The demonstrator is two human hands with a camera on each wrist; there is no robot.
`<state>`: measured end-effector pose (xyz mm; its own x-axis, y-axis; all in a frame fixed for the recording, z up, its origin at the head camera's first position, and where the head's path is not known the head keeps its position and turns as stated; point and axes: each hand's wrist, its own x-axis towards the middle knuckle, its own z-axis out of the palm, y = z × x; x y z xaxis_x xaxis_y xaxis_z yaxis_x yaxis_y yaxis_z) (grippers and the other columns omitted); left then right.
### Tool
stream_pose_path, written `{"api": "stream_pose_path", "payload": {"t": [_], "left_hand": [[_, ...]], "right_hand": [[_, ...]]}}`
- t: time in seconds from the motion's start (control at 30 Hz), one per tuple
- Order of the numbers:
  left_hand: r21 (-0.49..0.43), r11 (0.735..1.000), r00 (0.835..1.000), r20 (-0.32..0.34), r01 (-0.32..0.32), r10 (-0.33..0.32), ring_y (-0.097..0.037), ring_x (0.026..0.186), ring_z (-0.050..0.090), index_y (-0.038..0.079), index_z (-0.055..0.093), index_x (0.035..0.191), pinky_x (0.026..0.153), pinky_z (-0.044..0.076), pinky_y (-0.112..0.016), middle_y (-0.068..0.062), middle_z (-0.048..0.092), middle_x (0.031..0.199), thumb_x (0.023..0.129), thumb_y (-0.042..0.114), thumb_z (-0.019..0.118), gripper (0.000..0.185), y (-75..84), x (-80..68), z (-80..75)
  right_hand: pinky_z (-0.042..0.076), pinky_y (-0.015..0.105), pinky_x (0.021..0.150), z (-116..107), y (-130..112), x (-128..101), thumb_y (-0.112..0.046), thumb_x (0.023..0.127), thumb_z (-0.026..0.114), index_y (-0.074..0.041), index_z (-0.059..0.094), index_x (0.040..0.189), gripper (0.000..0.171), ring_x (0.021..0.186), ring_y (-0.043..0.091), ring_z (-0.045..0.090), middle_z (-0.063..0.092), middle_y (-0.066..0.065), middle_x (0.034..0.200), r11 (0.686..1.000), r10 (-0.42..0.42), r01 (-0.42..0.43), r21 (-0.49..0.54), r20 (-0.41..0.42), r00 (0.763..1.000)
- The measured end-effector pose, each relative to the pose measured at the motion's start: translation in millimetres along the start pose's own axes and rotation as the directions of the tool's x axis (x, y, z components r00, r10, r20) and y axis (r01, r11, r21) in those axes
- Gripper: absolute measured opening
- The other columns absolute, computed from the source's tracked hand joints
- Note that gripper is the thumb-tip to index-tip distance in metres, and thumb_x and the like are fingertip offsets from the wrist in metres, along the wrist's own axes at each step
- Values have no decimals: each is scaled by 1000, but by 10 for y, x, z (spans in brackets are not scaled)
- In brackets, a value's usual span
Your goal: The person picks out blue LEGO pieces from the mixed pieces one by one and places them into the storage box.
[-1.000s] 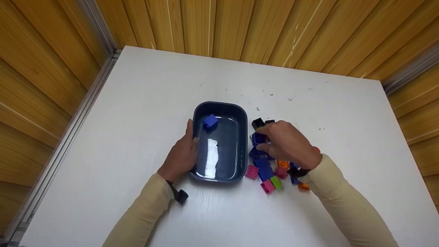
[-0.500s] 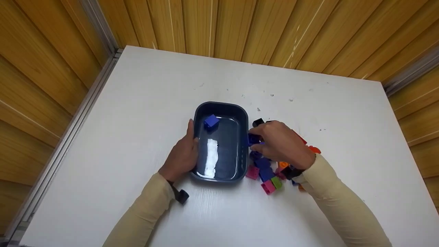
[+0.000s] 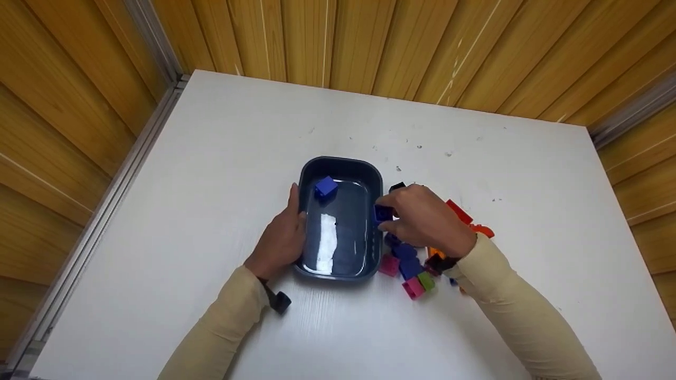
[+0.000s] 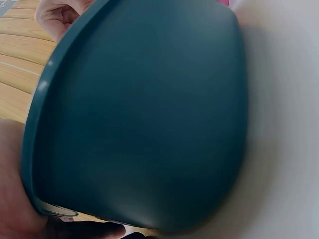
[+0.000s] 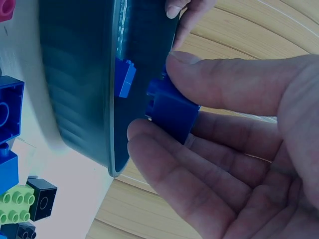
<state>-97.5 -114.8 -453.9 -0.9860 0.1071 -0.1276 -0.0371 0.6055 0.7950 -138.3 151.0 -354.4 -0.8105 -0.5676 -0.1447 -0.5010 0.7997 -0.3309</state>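
Note:
A dark blue plastic tub (image 3: 375, 182) (image 4: 149, 114) (image 5: 75, 89) sits in the middle of the white table. One blue brick (image 3: 325, 187) (image 5: 123, 78) lies inside it at the far end. My left hand (image 3: 282, 237) rests against the tub's left wall, thumb along the rim. My right hand (image 3: 417, 216) pinches a second blue brick (image 3: 382, 213) (image 5: 172, 109) between thumb and fingers, held at the tub's right rim. A heap of coloured bricks (image 3: 412, 264) lies right of the tub, partly under my right wrist.
Loose pink (image 3: 388, 265), green (image 3: 425, 281), red (image 3: 458, 212), orange (image 3: 481, 230) and black (image 3: 397, 187) bricks lie beside the tub. Wooden panel walls (image 3: 338, 42) close the table at the back and both sides. The table's left edge (image 3: 105, 211) has a metal rail.
My right hand lifted a blue brick from the heap and carried it left to the tub's right rim. The left hand and the tub stayed put.

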Motion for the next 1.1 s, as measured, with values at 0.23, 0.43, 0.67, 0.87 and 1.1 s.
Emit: {"api": "stream_pose_path", "payload": {"t": [0.23,0.43,0.67,0.87,1.1], "left_hand": [[-14,1000,1000,5,9,-9,-31,158,32,10,-1,168,128,29,-49,-16,26,172,113,23,35,68,8,2,-11],[-8,1000,1000,13,17,-17,-30,157,33,12,-2,168,128,29,-49,-15,28,171,113,24,34,68,7,9,-17],[5,1000,1000,2,2,-2,-34,154,38,8,-2,168,126,33,-51,-20,33,168,112,23,35,68,3,5,-14],[1,1000,1000,2,-1,1,-33,155,37,9,-1,168,126,32,-50,-20,33,168,112,23,35,68,-7,2,-1],[-1,1000,1000,0,1,-1,-34,154,39,8,0,168,125,34,-51,-21,34,168,112,23,36,68,3,-5,-6]], "right_hand": [[64,37,82,11,-19,46,-23,87,86,-6,75,127,45,94,26,76,80,11,112,999,-26,25,-20,-25,999],[63,41,88,29,-47,76,-23,86,87,-7,76,126,45,101,26,76,79,12,117,1000,-26,25,-16,-39,999],[63,39,86,37,-73,105,-23,87,86,-8,77,125,42,103,25,77,79,11,119,999,-45,45,5,-31,999],[64,37,83,37,-97,144,-25,89,84,-9,76,128,43,105,26,77,78,11,123,999,-39,38,-6,-3,999],[64,37,83,33,-133,192,-25,90,84,-9,75,129,43,106,27,76,77,11,124,1000,-20,19,13,18,1000]]}}
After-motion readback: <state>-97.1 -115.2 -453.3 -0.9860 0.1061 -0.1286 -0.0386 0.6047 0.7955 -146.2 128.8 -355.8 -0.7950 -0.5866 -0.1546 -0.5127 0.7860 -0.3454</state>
